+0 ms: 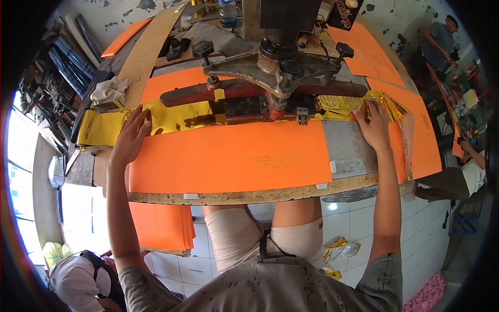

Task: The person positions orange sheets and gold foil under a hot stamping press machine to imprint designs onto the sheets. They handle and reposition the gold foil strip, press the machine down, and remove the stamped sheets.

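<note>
1. Gold foil (182, 112) lies across the bench (239, 198), roughly parallel to its front edge, reaching from near the left edge toward the right. The stamping press (283, 65) hides its middle, so whether it is one unbroken strip I cannot tell.
2. An orange sheet (208, 161) lies between the foil and the bench's front edge, gold lettering (278, 160) on its right half. White tabs (191, 196) sit at its front and right borders, probably as stops to fix its position.
3. The left hand (134, 131) rests on the foil toward the bench's left edge, fingers bent and close together; whether they pinch it is unclear.
4. The right hand (372, 124) rests on circle-patterned foil (335, 104) toward the right edge, thumb and fingers loosely parted; any grip underneath cannot be told.
5. Both arms reach forward, palms down, framing the sheet; the wide spread likely serves to level the foil with the fingers clear of the press.
</note>
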`<state>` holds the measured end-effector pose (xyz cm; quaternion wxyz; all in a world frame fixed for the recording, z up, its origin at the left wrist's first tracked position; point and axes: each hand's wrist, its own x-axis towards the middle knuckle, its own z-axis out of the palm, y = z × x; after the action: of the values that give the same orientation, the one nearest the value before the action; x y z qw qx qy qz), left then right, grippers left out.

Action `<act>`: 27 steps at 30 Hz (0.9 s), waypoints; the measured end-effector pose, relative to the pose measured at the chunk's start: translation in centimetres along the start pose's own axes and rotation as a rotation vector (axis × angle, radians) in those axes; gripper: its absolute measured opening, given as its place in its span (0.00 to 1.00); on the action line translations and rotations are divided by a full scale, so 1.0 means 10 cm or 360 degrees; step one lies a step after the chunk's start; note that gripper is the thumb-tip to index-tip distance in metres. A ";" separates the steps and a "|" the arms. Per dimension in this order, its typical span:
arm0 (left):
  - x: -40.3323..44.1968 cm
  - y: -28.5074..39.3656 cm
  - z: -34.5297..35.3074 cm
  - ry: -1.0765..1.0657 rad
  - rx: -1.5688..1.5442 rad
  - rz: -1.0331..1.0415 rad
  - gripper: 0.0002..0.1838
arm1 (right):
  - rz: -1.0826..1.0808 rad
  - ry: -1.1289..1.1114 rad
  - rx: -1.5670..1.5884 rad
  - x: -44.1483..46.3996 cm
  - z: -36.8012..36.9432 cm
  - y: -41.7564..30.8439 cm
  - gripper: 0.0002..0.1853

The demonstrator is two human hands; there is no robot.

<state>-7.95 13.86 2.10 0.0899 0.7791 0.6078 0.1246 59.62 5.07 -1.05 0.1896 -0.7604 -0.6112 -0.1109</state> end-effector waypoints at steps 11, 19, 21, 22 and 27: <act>0.02 0.05 -0.03 -0.0026 -0.0033 -0.0002 0.33 | -0.0046 0.0027 -0.0025 0.04 0.03 0.05 0.36; 0.05 0.04 -0.02 -0.0024 -0.0030 0.0009 0.33 | -0.0002 -0.0007 0.0012 0.04 0.00 0.02 0.36; 0.06 0.04 -0.02 -0.0024 -0.0032 0.0012 0.33 | -0.0007 -0.0017 0.0006 0.04 0.01 0.05 0.36; 0.06 0.05 -0.02 -0.0023 -0.0030 0.0015 0.33 | -0.0003 -0.0018 0.0011 0.04 0.01 0.07 0.36; 0.05 0.07 -0.03 -0.0023 -0.0030 0.0016 0.32 | 0.0028 -0.0043 0.0053 0.04 0.02 0.07 0.37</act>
<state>-7.23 14.19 2.60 0.1009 0.7821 0.6021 0.1251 60.36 5.36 -1.18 0.1947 -0.7640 -0.6087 -0.0888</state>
